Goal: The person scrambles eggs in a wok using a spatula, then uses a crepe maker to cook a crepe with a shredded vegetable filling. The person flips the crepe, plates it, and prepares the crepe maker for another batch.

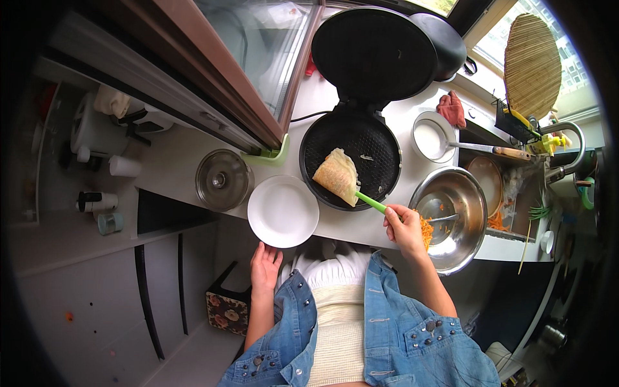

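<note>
My right hand grips the green handle of a spatula. At the spatula's far end lies a folded filled pancake, over the left part of the open electric griddle's black textured plate; its blade is hidden under the pancake. A few pale scraps stick to that plate. My left hand is palm up with fingers apart, its fingertips at the near rim of a white plate. The plate bears no food and sits at the counter's front edge, just left of the griddle.
Right of the griddle, a steel bowl holds orange shredded filling and a spoon. Behind it stands a pot of white batter with a wooden-handled ladle. A glass-lidded pot is at left, below an open window sash. The sink is far right.
</note>
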Tool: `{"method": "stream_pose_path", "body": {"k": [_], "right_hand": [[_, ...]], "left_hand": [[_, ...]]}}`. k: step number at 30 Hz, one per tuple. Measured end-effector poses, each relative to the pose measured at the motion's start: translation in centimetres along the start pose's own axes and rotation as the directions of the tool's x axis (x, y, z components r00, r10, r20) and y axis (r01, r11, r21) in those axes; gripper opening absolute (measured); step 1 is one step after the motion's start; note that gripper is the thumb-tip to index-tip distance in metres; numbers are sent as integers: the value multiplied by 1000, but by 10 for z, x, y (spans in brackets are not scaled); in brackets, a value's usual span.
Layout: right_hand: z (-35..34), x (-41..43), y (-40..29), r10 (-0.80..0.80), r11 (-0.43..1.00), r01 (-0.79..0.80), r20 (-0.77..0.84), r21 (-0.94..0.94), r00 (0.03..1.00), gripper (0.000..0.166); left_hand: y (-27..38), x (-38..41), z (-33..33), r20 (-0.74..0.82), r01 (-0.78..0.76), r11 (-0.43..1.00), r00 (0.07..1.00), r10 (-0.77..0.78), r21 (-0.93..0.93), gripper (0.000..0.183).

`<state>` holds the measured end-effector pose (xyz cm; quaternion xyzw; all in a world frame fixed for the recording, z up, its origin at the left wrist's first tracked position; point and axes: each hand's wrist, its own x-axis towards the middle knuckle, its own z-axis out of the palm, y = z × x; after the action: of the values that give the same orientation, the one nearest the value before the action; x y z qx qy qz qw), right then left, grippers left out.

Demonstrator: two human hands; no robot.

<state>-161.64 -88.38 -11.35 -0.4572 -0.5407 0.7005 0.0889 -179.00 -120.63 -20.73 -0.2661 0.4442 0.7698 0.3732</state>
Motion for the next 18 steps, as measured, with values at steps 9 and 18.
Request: {"method": "stream_pose_path", "body": {"k": [9,18], "right_hand": [[-10,7,-22,-39,999,39,-21,-16,999,22],[-34,7,-47,-132,989,130,-29,-76,991,22]], "left_hand": [[3,2,1,14,-2,1000,1000,2,17,30],[4,1,-1,11,6,1000,1000,-6,2,25]]}}
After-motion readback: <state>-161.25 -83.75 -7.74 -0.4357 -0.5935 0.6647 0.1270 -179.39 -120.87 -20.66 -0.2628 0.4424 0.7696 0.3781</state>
